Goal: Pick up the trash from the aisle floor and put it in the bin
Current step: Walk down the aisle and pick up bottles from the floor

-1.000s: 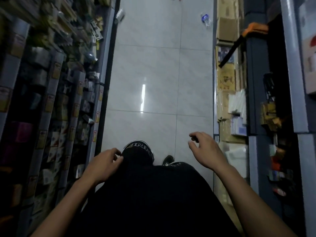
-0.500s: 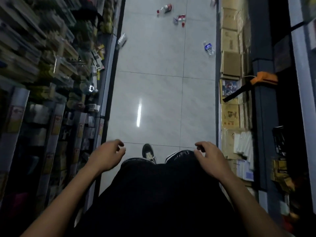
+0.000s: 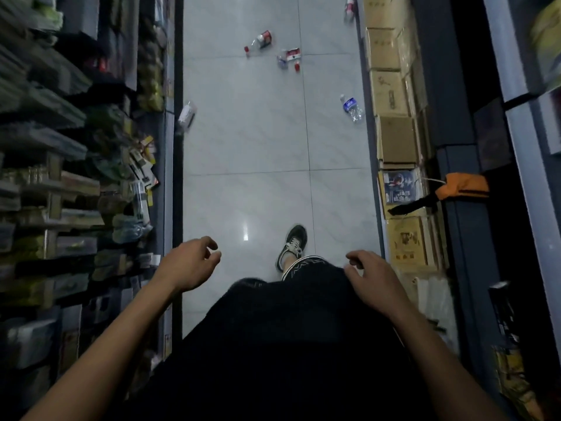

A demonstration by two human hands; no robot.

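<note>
Two bare hands hang over a narrow shop aisle: the left hand (image 3: 189, 264) and the right hand (image 3: 372, 279), each grip loosely spread with the fingers curled and nothing in it. The trash lies on the pale tiled floor (image 3: 243, 141), all of it well ahead of both hands. Counted, five pieces show plainly: a clear water bottle with a blue label (image 3: 351, 107) ahead of the right hand, near the row of cardboard boxes (image 3: 394, 141); a clear plastic packet (image 3: 185, 115) ahead of the left hand, against the base of the left shelves (image 3: 76, 165); farther off, a bottle with a red label (image 3: 260, 41) and a crumpled red-and-white wrapper (image 3: 290, 56) just beside each other near the aisle's middle; and another bottle (image 3: 349, 7) at the far edge, partly cut off. Small red caps lie by the middle pair; their number is unclear. One dark sneaker (image 3: 293, 246) is planted between the hands, slightly ahead of them. An orange and black object (image 3: 455, 188) juts from the right-hand shelving. The tiles between the hands and the trash lie bare.
</note>
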